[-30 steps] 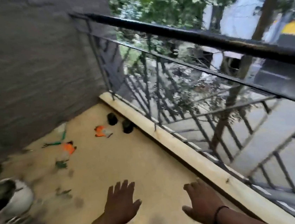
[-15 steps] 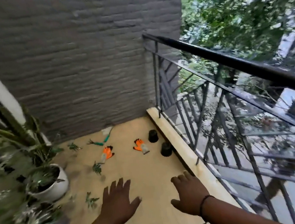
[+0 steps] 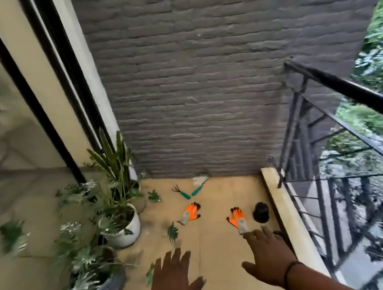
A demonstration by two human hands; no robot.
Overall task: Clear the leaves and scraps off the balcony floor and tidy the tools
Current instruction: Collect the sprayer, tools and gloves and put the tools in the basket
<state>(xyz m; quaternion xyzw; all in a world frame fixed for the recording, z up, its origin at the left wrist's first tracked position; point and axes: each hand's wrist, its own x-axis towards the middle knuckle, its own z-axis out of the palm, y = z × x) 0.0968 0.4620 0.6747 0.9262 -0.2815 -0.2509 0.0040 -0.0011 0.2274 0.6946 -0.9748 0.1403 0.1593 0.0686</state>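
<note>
Left hand: the bare left hand (image 3: pixel 175 280) is at 6 o'clock, fingers straight and spread; it holds nothing
Right hand: the bare right hand (image 3: pixel 269 258) with a dark wrist band is at 5 o'clock, fingers straight; it holds nothing; its tips are near the grey cuff of one glove, but I cannot tell if they touch
Gloves: one orange and grey work glove (image 3: pixel 237 218) lies near the middle of the tan balcony floor (image 3: pixel 216 249); the other orange glove (image 3: pixel 191 212) lies toward 11 o'clock
Tools: a small rake with a teal handle (image 3: pixel 180 191) and a small trowel with a teal handle (image 3: pixel 198 185) lie at 12 o'clock by the grey brick wall (image 3: pixel 202 84)
Leaves: green leaf scraps (image 3: pixel 172 231) lie at 9 o'clock, close to the white round plant pot (image 3: pixel 124 231)
Black pot: a small black plastic pot (image 3: pixel 261 212) sits at 2 o'clock, beside the pale floor edge (image 3: pixel 286 210) by the black metal railing (image 3: pixel 347 93)
Risk: a bump could send the black pot over the edge; a quick grab at leaves could tip the white pot; the rake's points could poke bare fingers
</note>
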